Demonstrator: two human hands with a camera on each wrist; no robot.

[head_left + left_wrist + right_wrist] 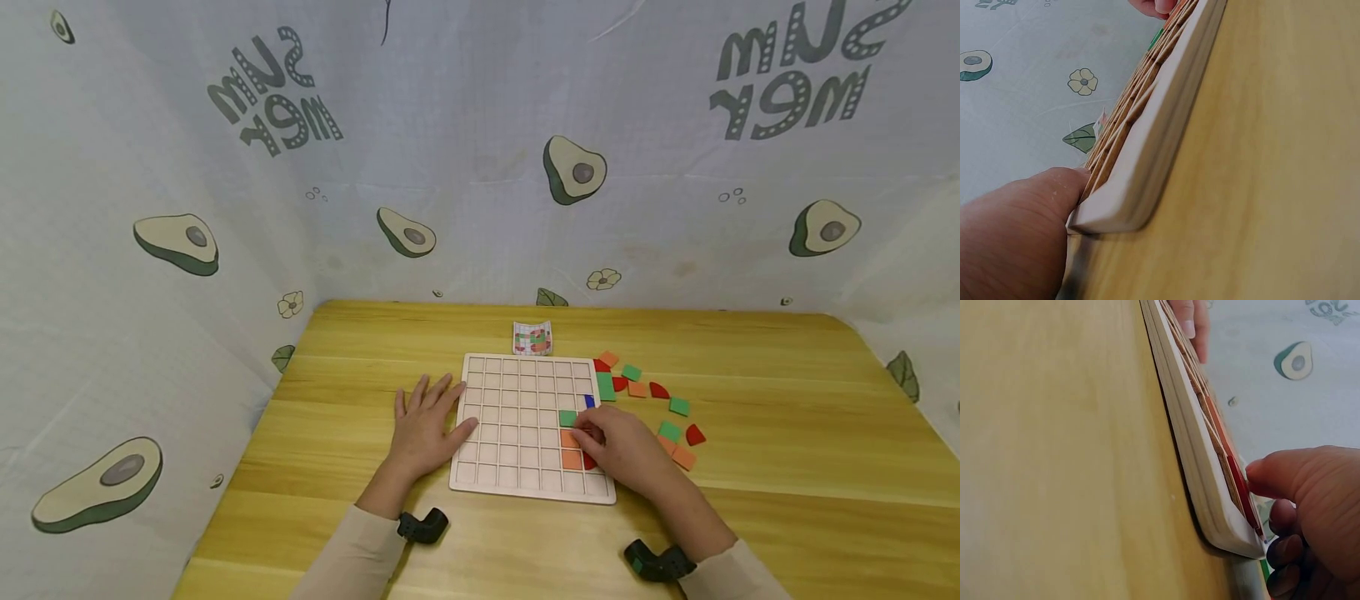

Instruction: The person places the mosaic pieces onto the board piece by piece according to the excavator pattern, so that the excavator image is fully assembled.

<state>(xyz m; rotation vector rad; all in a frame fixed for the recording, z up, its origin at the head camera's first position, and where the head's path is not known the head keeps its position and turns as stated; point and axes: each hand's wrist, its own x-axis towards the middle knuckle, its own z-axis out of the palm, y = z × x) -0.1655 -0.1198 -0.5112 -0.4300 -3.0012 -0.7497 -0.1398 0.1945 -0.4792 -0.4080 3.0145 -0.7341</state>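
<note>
A pale wooden grid board (498, 433) lies on the table. My left hand (423, 429) rests at its left edge with fingers spread, the thumb over the rim. Above the board's right columns is my right hand (626, 446), its fingers bent and its thumb close over the cells; I cannot tell whether a piece is between the fingertips. Beside those fingertips sit a green square tile (567, 418) and an orange tile (571, 459) in cells. A blue piece (589, 402) lies just beyond the hand. The right wrist view shows a red piece (1242, 490) in the board under the thumb.
Loose green, orange and red pieces lie right of the board, including a red quarter-round (696, 435) and a green square (678, 407). A small patterned card (532, 338) stands behind the board. A printed cloth (480, 167) hangs along the table's back edge.
</note>
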